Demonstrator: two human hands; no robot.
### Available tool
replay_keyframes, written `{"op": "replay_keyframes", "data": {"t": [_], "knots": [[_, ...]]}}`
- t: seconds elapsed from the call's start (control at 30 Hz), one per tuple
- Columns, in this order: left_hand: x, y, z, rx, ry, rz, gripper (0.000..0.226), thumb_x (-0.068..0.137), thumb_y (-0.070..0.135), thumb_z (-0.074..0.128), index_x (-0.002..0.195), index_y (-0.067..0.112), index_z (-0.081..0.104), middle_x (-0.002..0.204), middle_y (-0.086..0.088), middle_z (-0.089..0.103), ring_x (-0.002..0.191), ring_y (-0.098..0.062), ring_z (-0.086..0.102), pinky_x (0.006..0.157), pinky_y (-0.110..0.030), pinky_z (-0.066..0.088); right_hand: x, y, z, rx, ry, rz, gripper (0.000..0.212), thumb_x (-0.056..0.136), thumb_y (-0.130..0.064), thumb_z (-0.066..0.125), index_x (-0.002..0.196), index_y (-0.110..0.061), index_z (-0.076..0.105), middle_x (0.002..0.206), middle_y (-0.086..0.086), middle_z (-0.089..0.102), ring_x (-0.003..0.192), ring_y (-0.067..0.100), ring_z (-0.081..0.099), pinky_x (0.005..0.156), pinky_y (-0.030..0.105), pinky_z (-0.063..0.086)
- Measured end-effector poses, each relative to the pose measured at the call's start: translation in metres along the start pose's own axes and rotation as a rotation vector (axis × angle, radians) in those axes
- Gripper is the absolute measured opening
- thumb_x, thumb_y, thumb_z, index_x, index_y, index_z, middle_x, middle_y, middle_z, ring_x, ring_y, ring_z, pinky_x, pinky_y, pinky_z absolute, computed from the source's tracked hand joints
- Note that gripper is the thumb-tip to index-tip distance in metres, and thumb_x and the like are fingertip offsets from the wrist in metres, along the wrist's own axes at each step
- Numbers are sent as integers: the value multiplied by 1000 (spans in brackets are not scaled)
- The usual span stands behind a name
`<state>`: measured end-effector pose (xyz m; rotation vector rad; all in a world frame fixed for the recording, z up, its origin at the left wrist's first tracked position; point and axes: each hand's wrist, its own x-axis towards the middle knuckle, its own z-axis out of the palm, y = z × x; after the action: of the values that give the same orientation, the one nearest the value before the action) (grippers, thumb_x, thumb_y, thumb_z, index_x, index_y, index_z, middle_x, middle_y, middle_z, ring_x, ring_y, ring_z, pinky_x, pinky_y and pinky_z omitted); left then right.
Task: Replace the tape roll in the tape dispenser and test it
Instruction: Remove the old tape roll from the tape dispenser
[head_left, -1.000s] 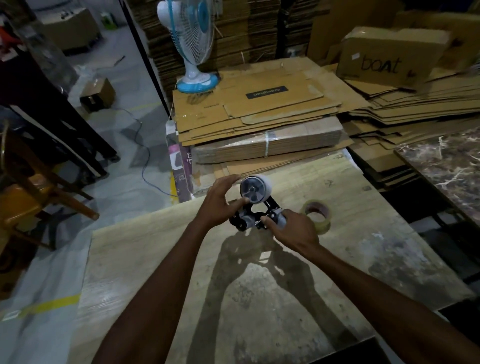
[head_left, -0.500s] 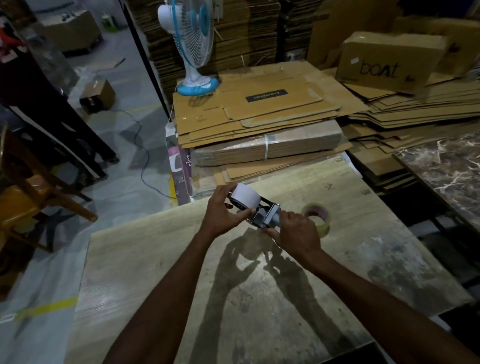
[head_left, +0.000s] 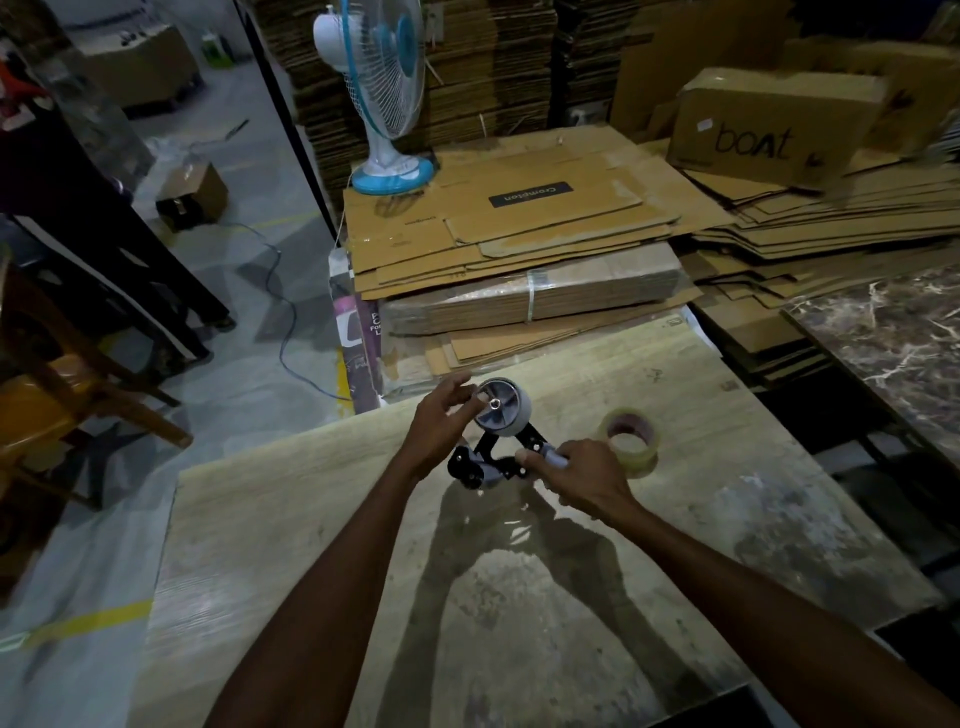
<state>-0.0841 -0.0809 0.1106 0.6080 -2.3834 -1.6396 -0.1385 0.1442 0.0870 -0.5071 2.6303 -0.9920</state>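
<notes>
I hold a black tape dispenser (head_left: 491, 457) above the pale wooden table (head_left: 311, 545). Its white spool wheel (head_left: 503, 407) faces me, hub and spokes visible, with no tape roll on it. My left hand (head_left: 441, 423) has its fingertips on the wheel's left rim. My right hand (head_left: 584, 475) grips the dispenser's grey handle from the right. A clear tape roll (head_left: 631, 439) with a reddish core lies flat on the table just right of my right hand, touching neither hand.
Stacks of flattened cardboard (head_left: 519, 244) rise beyond the table's far edge, with a white and blue fan (head_left: 387, 104) on them. A "boat" carton (head_left: 769, 130) sits at back right. A marble slab (head_left: 893, 338) lies to the right, wooden chair (head_left: 57, 384) at left.
The dispenser has been turned so the spool wheel's open face points at me again; half a second ago its side showed. Both hands kept their hold. The tape roll stayed put.
</notes>
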Motion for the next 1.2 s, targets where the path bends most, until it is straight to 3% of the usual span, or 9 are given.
{"op": "replay_keyframes", "data": {"t": [0.17, 0.27, 0.37, 0.5, 0.6, 0.7, 0.87, 1.03, 1.2], "knots": [[-16, -17, 13, 476, 233, 292, 55, 89, 52, 71, 130, 16, 65, 132, -5, 61, 127, -25, 52, 105, -49, 43, -5, -5, 11, 353, -36, 191, 76, 74, -88, 48, 60, -14, 62, 58, 8, 67, 54, 21, 66, 53, 36, 50], [-28, -18, 30, 647, 502, 254, 53, 85, 56, 76, 117, 16, 59, 120, -4, 52, 117, -24, 44, 95, -36, 30, -6, -13, 17, 508, -100, 259, 71, 83, -84, 39, 85, -21, 72, 75, 2, 73, 65, 16, 69, 54, 26, 50], [-41, -7, 52, 444, 613, -10, 61, 79, 71, 71, 101, 20, 46, 101, 2, 49, 99, -22, 48, 90, -39, 37, 0, -17, 26, 615, -120, 301, 68, 89, -79, 33, 100, -23, 70, 83, 3, 72, 68, 17, 67, 55, 25, 47], [-35, -5, 68, 139, 481, -337, 77, 69, 86, 67, 110, 26, 40, 105, 0, 57, 97, -23, 60, 93, -47, 53, 14, -20, 38, 776, -100, 286, 64, 101, -59, 33, 112, -7, 67, 89, 10, 72, 71, 21, 68, 58, 26, 52], [-30, 1, 68, 36, 402, -342, 90, 71, 84, 68, 129, 19, 48, 111, -5, 63, 102, -23, 63, 88, -39, 55, 17, -22, 42, 842, -114, 308, 55, 104, -51, 31, 115, -9, 64, 94, 6, 70, 77, 14, 67, 57, 19, 51], [-21, 8, 60, -97, 423, -324, 86, 83, 69, 72, 144, 14, 50, 122, -8, 64, 109, -22, 62, 86, -32, 49, 18, -21, 41, 921, -148, 350, 45, 105, -46, 37, 113, -9, 61, 102, 8, 68, 85, 16, 65, 74, 30, 52], [-8, 15, 53, -177, 374, -263, 53, 87, 60, 73, 107, 10, 74, 101, -8, 74, 86, -15, 65, 68, -24, 47, 21, -14, 39, 749, -171, 258, 37, 94, -51, 48, 94, -16, 61, 98, 11, 68, 84, 23, 64, 85, 47, 55], [0, 25, 59, -271, 373, -271, 50, 87, 48, 79, 116, 9, 71, 99, -2, 74, 78, -3, 66, 52, -8, 47, 17, -27, 31, 806, -248, 359, 29, 105, -35, 45, 88, -20, 62, 95, 7, 68, 85, 21, 64, 79, 37, 52], [7, 32, 64, -339, 479, -290, 49, 85, 46, 82, 112, 6, 71, 98, -7, 74, 74, -8, 66, 46, -10, 45, 8, -21, 21, 738, -390, 139, 34, 106, -43, 39, 94, -23, 63, 92, -4, 67, 80, 10, 61, 65, 23, 44]]}}
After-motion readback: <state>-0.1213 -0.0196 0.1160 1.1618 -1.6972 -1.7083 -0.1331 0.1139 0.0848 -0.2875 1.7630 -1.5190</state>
